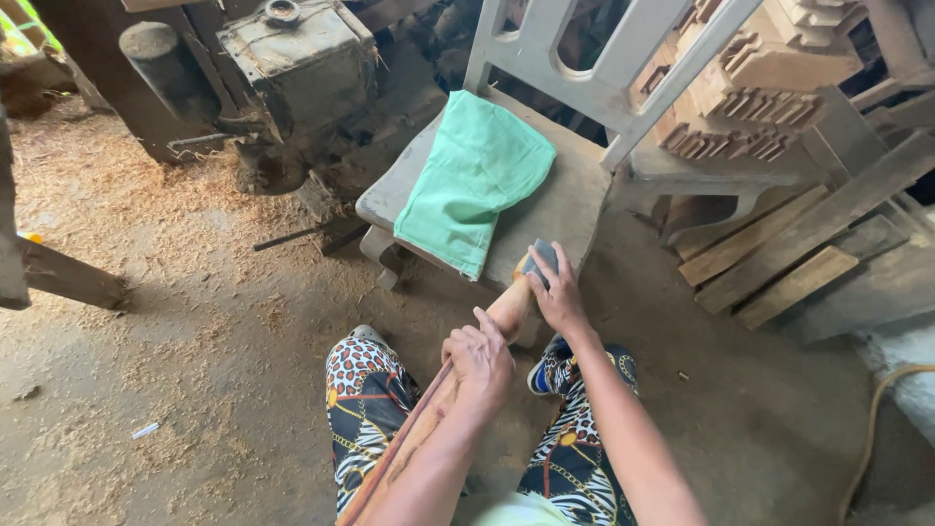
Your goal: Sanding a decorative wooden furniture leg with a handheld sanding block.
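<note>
sanding block on a wooden piece, propped against a chair

we're looking down over patterned trousers [365,409] at a long, narrow wooden piece [429,409] that runs up from the lap, between the knees, to the front edge of a pale chair [575,200]. its far end [513,302] is lighter, bare wood, and rests against the chair seat; the nearer stretch is darker and reddish.

the left hand [479,356] has its grip closed around the middle of the wooden piece, fingers wrapped over the top, clamping it in place. the right hand [557,292] sits further up, at the tip, its grip folded over a small grey block [542,258] that looks like a sanding block, pressed onto the end of the wood right at the seat's edge.

on the chair seat, just left of the hands, a green cloth [472,185] lies folded, one corner hanging over the front edge. the cloth is close to the block, though whether they touch i can't tell.

behind the chair, an old dusty engine [292,58] stands on the dirt floor [175,321], with sawdust scattered across that floor. off to the right, a stack of carved wooden parts [750,97] and loose planks [799,253] leans together. a shoe [545,375] peeks out below the right wrist.
</note>
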